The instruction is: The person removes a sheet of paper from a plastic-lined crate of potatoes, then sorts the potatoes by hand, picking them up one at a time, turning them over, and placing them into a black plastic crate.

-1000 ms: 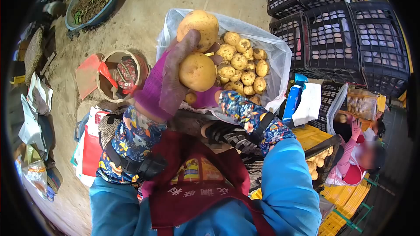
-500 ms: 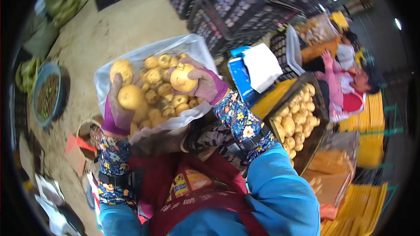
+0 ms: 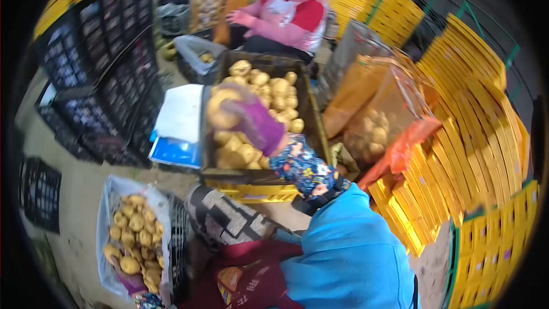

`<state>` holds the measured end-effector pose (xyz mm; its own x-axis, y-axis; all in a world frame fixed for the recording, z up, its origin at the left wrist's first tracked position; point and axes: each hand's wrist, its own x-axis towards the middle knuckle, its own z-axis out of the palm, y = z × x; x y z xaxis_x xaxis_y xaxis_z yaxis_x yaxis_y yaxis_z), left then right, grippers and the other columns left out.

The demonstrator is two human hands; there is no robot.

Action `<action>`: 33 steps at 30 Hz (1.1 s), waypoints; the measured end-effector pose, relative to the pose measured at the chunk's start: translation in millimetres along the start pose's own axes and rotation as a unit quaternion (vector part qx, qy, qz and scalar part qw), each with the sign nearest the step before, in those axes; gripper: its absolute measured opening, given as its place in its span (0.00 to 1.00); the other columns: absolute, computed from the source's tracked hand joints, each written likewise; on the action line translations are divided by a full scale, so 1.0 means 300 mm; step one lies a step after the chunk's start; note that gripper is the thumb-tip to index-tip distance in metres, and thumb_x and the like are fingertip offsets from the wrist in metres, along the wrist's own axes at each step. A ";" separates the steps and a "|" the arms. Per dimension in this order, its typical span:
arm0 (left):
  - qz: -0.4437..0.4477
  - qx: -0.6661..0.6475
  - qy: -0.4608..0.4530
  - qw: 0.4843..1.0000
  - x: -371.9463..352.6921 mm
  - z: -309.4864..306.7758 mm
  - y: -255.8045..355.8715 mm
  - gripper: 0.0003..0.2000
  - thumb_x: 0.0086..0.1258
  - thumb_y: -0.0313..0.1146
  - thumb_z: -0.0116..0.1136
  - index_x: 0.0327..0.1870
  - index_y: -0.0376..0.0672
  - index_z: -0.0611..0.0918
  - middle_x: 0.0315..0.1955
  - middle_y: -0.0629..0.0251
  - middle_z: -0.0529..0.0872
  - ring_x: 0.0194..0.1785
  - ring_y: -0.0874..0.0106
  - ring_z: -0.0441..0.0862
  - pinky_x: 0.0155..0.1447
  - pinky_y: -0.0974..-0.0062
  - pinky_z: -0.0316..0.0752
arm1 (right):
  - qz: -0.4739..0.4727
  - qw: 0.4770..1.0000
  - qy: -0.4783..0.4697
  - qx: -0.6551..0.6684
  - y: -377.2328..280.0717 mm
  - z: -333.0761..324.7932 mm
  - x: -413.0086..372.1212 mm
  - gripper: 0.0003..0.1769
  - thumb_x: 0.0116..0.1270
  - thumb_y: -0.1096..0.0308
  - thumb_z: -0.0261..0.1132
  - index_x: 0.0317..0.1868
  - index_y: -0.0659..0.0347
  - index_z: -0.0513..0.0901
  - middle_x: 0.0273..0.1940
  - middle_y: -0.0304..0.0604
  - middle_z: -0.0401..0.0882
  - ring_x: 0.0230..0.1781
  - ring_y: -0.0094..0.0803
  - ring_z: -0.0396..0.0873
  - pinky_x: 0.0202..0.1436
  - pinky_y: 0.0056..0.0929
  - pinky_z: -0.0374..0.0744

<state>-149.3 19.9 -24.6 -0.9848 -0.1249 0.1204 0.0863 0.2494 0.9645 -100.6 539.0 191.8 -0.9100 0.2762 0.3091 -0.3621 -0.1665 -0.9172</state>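
My right hand (image 3: pixel 251 117), in a purple glove, is over a dark tray (image 3: pixel 315 120) of pale yellow potatoes. Its fingers are closed around a large round potato (image 3: pixel 222 109), both smeared by motion. At the lower left, my left hand (image 3: pixel 131 282), also gloved, reaches into a crate lined with a white plastic bag (image 3: pixel 103 240). A potato (image 3: pixel 130 265) sits at its fingers, with more potatoes (image 3: pixel 137 220) heaped around it. The left hand shows only in part, near the frame's edge.
Black crates (image 3: pixel 114 40) are stacked at the left. A white sheet on a blue box (image 3: pixel 177 154) lies beside the tray. Orange mesh bags (image 3: pixel 366 97) and stacked yellow crates (image 3: pixel 469 131) stand at the right. Across the tray sits a co-worker in pink sleeves (image 3: pixel 286 28).
The view has swung right, toward the tray. My right hand has moved from above the lined crate to over the tray with a potato. My left hand stays at the lined crate.
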 end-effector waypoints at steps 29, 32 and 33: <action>-0.041 -0.166 -0.355 0.919 -0.120 1.095 0.772 0.23 0.75 0.29 0.55 0.69 0.35 0.70 0.58 0.50 0.77 0.56 0.65 0.80 0.60 0.69 0.76 | 0.153 0.882 0.040 -0.443 0.170 -0.710 -0.272 0.37 0.61 0.51 0.72 0.66 0.60 0.73 0.55 0.54 0.80 0.54 0.41 0.81 0.58 0.35 0.79; 0.326 0.147 -0.342 0.869 -0.117 1.141 0.781 0.19 0.80 0.30 0.44 0.67 0.31 0.70 0.61 0.49 0.74 0.59 0.62 0.78 0.63 0.70 0.75 | 0.163 0.839 0.023 -0.518 0.196 -0.731 -0.290 0.39 0.64 0.51 0.70 0.70 0.63 0.70 0.59 0.54 0.78 0.56 0.37 0.79 0.60 0.32 0.78; 0.320 0.195 -0.346 0.860 -0.130 1.158 0.796 0.19 0.81 0.31 0.43 0.67 0.31 0.70 0.62 0.48 0.74 0.61 0.61 0.78 0.64 0.70 0.74 | 0.195 0.906 -0.008 -0.375 0.173 -0.639 -0.286 0.38 0.65 0.52 0.69 0.70 0.63 0.69 0.59 0.54 0.78 0.57 0.36 0.79 0.60 0.31 0.78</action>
<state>-142.5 417.8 119.4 -0.6200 0.7257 0.2982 0.7200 0.3752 0.5838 -2.7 688.1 69.5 -0.9444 0.3196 -0.0770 0.2208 0.4431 -0.8688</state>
